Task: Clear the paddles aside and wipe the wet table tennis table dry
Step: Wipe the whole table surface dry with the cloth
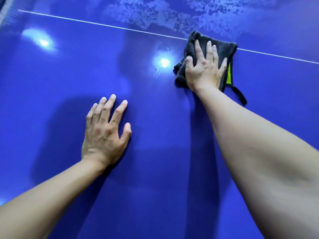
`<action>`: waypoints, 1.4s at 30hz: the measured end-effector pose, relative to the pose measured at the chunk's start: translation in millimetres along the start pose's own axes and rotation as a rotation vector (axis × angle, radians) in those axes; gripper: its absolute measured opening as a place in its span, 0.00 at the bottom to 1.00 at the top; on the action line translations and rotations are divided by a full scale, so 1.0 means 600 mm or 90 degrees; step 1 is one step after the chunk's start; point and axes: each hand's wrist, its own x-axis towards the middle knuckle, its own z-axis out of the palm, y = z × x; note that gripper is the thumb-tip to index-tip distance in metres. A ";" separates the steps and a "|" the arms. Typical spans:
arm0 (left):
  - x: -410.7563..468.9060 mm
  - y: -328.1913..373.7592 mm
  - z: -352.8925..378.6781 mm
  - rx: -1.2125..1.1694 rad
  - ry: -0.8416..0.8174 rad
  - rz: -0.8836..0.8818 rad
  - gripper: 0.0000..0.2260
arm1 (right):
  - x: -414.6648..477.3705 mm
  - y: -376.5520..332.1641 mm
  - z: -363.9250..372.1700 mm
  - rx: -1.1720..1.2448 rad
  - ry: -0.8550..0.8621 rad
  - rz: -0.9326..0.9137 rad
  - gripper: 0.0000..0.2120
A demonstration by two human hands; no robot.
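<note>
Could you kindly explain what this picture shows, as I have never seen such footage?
There is no machine: one camera, worn on a person's head, looks down at their bare hands. The surface is a glossy blue table tennis table crossed by a thin white line. The left hand rests on it with fingers spread, holding nothing. The right hand presses a folded dark grey cloth with a yellow-green edge onto the line. Beyond the line lies a pale mottled wet patch.
</note>
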 end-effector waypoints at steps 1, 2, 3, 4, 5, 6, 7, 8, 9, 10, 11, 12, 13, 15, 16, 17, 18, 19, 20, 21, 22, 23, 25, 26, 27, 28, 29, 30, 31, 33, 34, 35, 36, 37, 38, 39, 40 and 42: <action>0.000 0.000 0.000 0.001 -0.001 0.000 0.27 | -0.006 0.000 -0.001 -0.007 -0.003 -0.005 0.29; -0.002 0.001 -0.001 0.004 -0.003 -0.001 0.27 | -0.017 -0.001 -0.001 -0.010 -0.007 -0.008 0.29; -0.003 0.001 -0.001 0.005 -0.002 -0.002 0.27 | -0.035 -0.002 0.000 -0.009 -0.010 -0.012 0.28; 0.001 0.002 0.000 0.005 -0.001 -0.004 0.27 | -0.058 -0.004 0.002 -0.008 -0.011 -0.018 0.28; 0.001 0.002 0.000 0.003 -0.003 -0.003 0.27 | -0.093 -0.003 0.004 -0.013 -0.007 -0.025 0.28; 0.002 0.002 0.000 -0.001 -0.008 0.000 0.27 | -0.132 -0.001 0.005 -0.019 -0.002 -0.035 0.28; 0.002 0.001 -0.001 -0.003 -0.016 0.000 0.28 | -0.175 0.002 0.006 -0.023 0.001 -0.044 0.28; 0.002 0.000 -0.002 -0.006 -0.025 -0.002 0.28 | -0.219 0.004 0.006 -0.020 0.001 -0.050 0.28; 0.005 -0.001 -0.002 -0.008 -0.035 -0.006 0.28 | -0.256 0.006 0.008 -0.013 0.000 -0.054 0.28; 0.002 -0.003 -0.002 -0.014 -0.042 -0.007 0.29 | -0.298 0.007 0.009 -0.007 0.000 -0.052 0.28; 0.003 -0.005 -0.003 -0.031 -0.047 -0.003 0.30 | -0.337 0.009 0.011 -0.002 0.003 -0.050 0.28; 0.004 -0.008 -0.006 -0.056 -0.054 0.000 0.30 | -0.378 0.011 0.011 0.001 0.009 -0.049 0.28; 0.003 -0.011 -0.011 -0.080 -0.064 0.004 0.30 | -0.419 0.013 0.011 0.003 0.018 -0.048 0.28; -0.003 -0.017 -0.023 -0.110 -0.081 0.014 0.30 | -0.490 0.017 0.012 0.003 0.035 -0.050 0.28; -0.014 -0.022 -0.029 -0.108 -0.081 0.019 0.29 | -0.521 0.020 0.013 -0.001 0.040 -0.049 0.28; -0.030 -0.028 -0.035 -0.098 -0.071 0.025 0.28 | -0.546 0.022 0.014 -0.006 0.046 -0.045 0.28; -0.052 -0.036 -0.042 -0.084 -0.057 0.031 0.27 | -0.564 0.024 0.014 -0.008 0.049 -0.039 0.28; -0.077 -0.044 -0.047 -0.076 -0.045 0.037 0.27 | -0.576 0.026 0.016 -0.007 0.047 -0.033 0.28; -0.106 -0.055 -0.053 -0.070 -0.037 0.039 0.26 | -0.583 0.026 0.016 -0.006 0.045 -0.030 0.27; -0.132 -0.066 -0.058 -0.062 -0.036 0.039 0.25 | -0.584 0.026 0.016 -0.005 0.042 -0.031 0.27; -0.154 -0.079 -0.061 -0.047 -0.038 0.039 0.24 | -0.583 0.025 0.017 0.001 0.039 -0.032 0.26; -0.171 -0.093 -0.063 -0.029 -0.043 0.041 0.24 | -0.582 0.024 0.017 0.007 0.039 -0.033 0.26; -0.191 -0.120 -0.068 -0.006 -0.043 0.040 0.24 | -0.579 0.023 0.019 0.010 0.045 -0.029 0.25; -0.195 -0.134 -0.070 -0.001 -0.041 0.037 0.25 | -0.575 0.021 0.020 0.005 0.050 -0.024 0.25; -0.194 -0.146 -0.073 0.003 -0.044 0.035 0.26 | -0.568 0.018 0.021 0.003 0.051 -0.018 0.25; -0.188 -0.158 -0.076 0.005 -0.046 0.032 0.27 | -0.555 0.015 0.020 0.003 0.051 -0.008 0.25; -0.181 -0.170 -0.078 0.006 -0.043 0.025 0.27 | -0.539 0.012 0.019 0.005 0.048 0.001 0.25; -0.171 -0.185 -0.080 0.005 -0.036 0.015 0.27 | -0.517 0.005 0.019 0.008 0.042 0.012 0.25; -0.158 -0.200 -0.082 0.006 -0.027 0.007 0.27 | -0.493 -0.002 0.019 0.011 0.039 0.030 0.25; -0.120 -0.233 -0.086 0.007 -0.008 0.005 0.27 | -0.434 -0.018 0.020 0.016 0.040 0.065 0.25; -0.103 -0.250 -0.088 0.007 0.002 0.005 0.27 | -0.406 -0.025 0.019 0.021 0.040 0.078 0.25; -0.082 -0.270 -0.090 0.007 0.009 0.003 0.27 | -0.371 -0.033 0.020 0.024 0.040 0.090 0.25; -0.063 -0.290 -0.092 0.006 0.015 -0.006 0.27 | -0.336 -0.039 0.021 0.024 0.041 0.104 0.26; -0.044 -0.311 -0.096 0.003 0.019 -0.017 0.27 | -0.298 -0.045 0.023 0.020 0.043 0.121 0.26; -0.026 -0.332 -0.099 0.000 0.024 -0.023 0.27 | -0.260 -0.052 0.023 0.017 0.043 0.145 0.26; -0.016 -0.349 -0.103 -0.005 0.031 -0.021 0.26 | -0.227 -0.059 0.022 0.017 0.044 0.176 0.26; -0.005 -0.369 -0.107 -0.012 0.041 -0.012 0.25 | -0.193 -0.077 0.025 0.020 0.049 0.213 0.27; 0.005 -0.395 -0.111 -0.027 0.064 0.021 0.24 | -0.142 -0.128 0.037 0.022 0.069 0.283 0.29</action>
